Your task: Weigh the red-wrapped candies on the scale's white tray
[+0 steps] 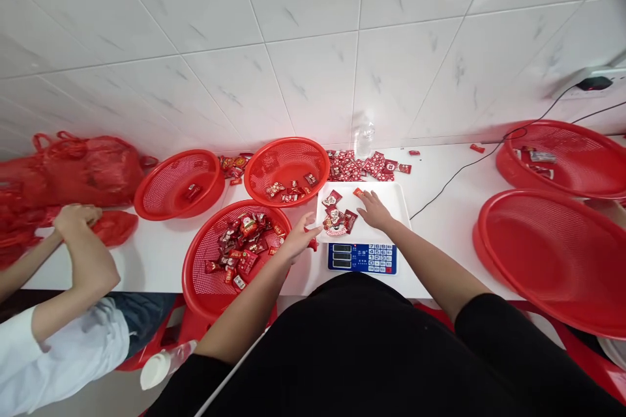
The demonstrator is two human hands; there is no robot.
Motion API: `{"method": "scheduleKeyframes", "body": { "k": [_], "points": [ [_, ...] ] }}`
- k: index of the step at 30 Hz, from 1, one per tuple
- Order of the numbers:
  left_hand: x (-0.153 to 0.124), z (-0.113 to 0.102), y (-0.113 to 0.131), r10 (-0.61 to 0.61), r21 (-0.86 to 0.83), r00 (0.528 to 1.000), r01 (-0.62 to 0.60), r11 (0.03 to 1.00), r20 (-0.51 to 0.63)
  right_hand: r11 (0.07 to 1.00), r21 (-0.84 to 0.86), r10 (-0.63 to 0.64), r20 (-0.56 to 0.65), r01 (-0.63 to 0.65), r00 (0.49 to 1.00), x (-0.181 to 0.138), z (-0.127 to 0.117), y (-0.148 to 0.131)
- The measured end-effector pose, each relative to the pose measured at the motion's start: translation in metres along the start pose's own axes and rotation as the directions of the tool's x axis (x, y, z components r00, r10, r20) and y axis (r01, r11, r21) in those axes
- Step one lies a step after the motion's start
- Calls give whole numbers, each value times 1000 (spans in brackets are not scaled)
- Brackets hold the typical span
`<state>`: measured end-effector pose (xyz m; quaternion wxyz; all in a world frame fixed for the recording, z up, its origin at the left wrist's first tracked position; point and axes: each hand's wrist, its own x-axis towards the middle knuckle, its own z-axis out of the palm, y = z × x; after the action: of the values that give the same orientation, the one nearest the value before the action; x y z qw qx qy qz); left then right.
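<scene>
Nearest, at 6 o'clock of the white pan [366,233] (12 = tiled wall [313,71]): blue keypad panel [362,258] of an electronic scale. Between 3 and 4, well apart: red round tub [548,254].

Between 8 and 9: large red perforated basket [195,260], wrapped candies [248,227] heaped inside. Left hand [299,238] on the same bearing, just beside the pan rim and partly over the basket edge. Thumb and forefinger stand apart; a red patch shows beneath. Cannot tell whether the other fingers pinch anything.

Pan contents: red candy packets [335,218] loosely grouped on its 9 o'clock side. Small orange-red packet [358,192] near 12, at the fingertips of the right hand [375,210]; fingers spread, thumb apart, palm down over the pan.

At 9, well apart: co-worker's hands [79,214], close together by red plastic bags [105,166].

At 10: smaller red basket [274,159], few candies at its bottom.

At 12, beyond the pan: spread of red-and-white packets [342,166]; clear bottle [364,137] near the wall.
</scene>
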<state>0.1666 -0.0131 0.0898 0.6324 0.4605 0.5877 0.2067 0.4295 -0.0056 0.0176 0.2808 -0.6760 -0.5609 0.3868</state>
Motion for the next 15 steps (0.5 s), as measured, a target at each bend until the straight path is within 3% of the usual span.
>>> {"method": "scheduleKeyframes", "body": {
  "k": [8, 11, 15],
  "points": [
    [-2, -2, -9, -101, -171, 995, 99, 980, -3, 992, 6, -126, 48, 126, 991, -21, 11, -9],
    [0, 9, -4, -128, -270, 991, 135, 953, 42, 987, 38, -156, 20, 155, 988, -46, 13, -21],
    [0, 33, 1, -111, -390, 987, 149, 909, 120, 941, 173, -313, 120, 291, 942, -83, 25, -35]
  ]
}}
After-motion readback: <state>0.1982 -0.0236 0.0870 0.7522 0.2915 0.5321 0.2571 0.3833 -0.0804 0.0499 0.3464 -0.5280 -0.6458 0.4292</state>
